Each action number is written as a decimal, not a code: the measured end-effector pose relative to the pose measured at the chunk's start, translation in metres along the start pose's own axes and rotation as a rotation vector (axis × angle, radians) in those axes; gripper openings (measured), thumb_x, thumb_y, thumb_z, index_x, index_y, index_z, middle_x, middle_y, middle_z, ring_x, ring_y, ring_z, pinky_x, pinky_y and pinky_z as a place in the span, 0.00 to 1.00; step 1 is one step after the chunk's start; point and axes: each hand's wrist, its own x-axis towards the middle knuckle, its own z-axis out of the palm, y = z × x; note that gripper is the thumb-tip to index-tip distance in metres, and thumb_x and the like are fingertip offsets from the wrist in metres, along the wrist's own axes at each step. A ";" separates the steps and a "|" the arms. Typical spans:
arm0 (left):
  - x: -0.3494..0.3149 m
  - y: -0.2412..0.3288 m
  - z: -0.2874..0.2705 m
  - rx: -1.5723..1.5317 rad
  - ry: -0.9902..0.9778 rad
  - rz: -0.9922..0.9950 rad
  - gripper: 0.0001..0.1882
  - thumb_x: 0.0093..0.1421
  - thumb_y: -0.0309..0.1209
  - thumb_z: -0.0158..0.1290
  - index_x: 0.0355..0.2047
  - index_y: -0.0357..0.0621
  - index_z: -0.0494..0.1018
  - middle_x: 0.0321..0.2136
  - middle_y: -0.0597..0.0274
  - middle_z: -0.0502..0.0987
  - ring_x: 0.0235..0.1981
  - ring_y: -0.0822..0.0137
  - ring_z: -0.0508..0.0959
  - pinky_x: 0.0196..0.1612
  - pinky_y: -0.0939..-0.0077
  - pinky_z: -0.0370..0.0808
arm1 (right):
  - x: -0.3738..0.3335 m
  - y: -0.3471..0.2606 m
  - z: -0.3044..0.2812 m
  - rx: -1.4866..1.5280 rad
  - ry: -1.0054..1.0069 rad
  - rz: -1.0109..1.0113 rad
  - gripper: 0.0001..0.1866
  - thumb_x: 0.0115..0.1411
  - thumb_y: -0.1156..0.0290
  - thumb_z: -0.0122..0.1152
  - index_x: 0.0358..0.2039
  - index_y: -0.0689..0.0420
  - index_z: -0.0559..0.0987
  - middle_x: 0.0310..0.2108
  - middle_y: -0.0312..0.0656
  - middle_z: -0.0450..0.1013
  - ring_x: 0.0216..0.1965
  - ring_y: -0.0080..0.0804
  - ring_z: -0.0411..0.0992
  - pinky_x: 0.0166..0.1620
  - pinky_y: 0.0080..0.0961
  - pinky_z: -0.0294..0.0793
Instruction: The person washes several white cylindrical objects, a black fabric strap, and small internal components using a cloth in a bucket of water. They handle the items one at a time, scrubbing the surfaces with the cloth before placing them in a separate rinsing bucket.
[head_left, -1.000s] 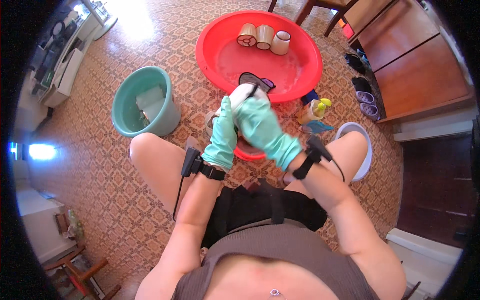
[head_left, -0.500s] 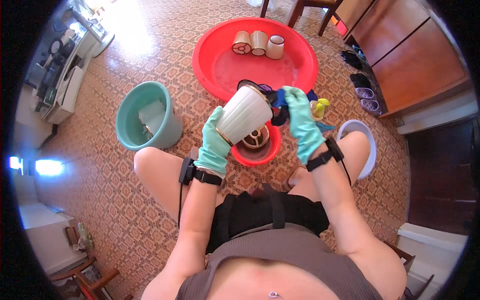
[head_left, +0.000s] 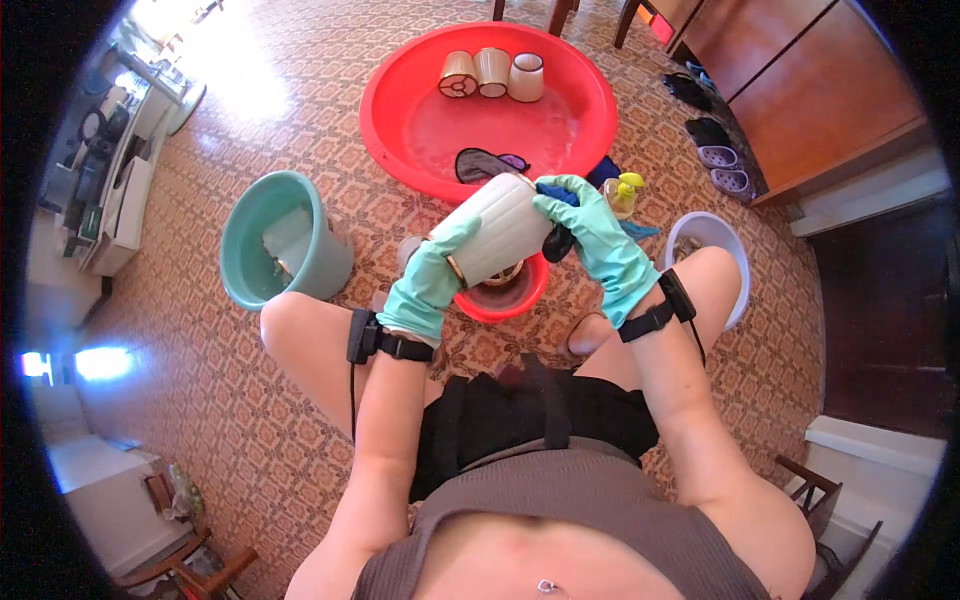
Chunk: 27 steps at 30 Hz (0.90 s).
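A white pleated lampshade (head_left: 497, 232) with gold-coloured trim lies tilted between my hands, above the small red basin (head_left: 512, 316). My left hand (head_left: 432, 284), in a mint-green rubber glove, is closed round its lower-left end. At the opposite end my right hand (head_left: 595, 232), gloved the same way, presses a dark blue and black cloth (head_left: 558, 243) against the shade's rim and side. Part of the cloth is hidden under the fingers. Inside the small basin, the gold-coloured frame of another object shows partly below the lampshade.
Several lampshades (head_left: 492, 73) lie in the large red tub (head_left: 383, 140), with a grey and purple cloth (head_left: 487, 164) near its front. A teal bucket (head_left: 335, 268) stands left. To the right are a yellow-topped pump bottle (head_left: 622, 195), a lavender basin (head_left: 738, 262) and clogs (head_left: 718, 157).
My right hand has moved in from beyond the lampshade's rim onto its edge and side, bringing the cloth against it. The lampshade has turned slightly in my left hand. The whole view has shifted a little.
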 end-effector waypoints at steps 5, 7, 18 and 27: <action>0.010 -0.021 0.002 -0.065 0.129 0.111 0.26 0.65 0.33 0.54 0.60 0.35 0.64 0.54 0.54 0.74 0.51 0.60 0.77 0.55 0.68 0.75 | -0.004 -0.010 0.027 -0.502 0.318 -0.615 0.14 0.61 0.68 0.64 0.43 0.63 0.77 0.38 0.45 0.77 0.41 0.38 0.76 0.49 0.34 0.74; 0.007 -0.026 -0.004 0.003 0.117 0.196 0.25 0.65 0.32 0.54 0.60 0.35 0.65 0.54 0.54 0.74 0.51 0.62 0.77 0.55 0.69 0.75 | -0.013 -0.009 0.052 -0.694 0.116 -0.896 0.10 0.59 0.71 0.62 0.40 0.61 0.78 0.37 0.48 0.77 0.42 0.48 0.75 0.51 0.40 0.72; -0.008 -0.030 -0.013 0.232 0.255 0.195 0.25 0.59 0.24 0.56 0.57 0.33 0.67 0.49 0.53 0.77 0.48 0.62 0.79 0.51 0.71 0.76 | 0.001 0.008 0.079 -0.650 0.077 -0.947 0.04 0.53 0.73 0.65 0.28 0.57 0.77 0.29 0.46 0.74 0.34 0.47 0.73 0.43 0.40 0.72; 0.003 -0.045 -0.024 0.192 0.243 0.333 0.34 0.55 0.17 0.56 0.63 0.36 0.61 0.55 0.58 0.72 0.55 0.67 0.73 0.54 0.74 0.73 | 0.003 0.010 0.100 -0.670 -0.089 -0.935 0.03 0.53 0.77 0.63 0.28 0.57 0.77 0.28 0.45 0.74 0.37 0.45 0.73 0.46 0.39 0.72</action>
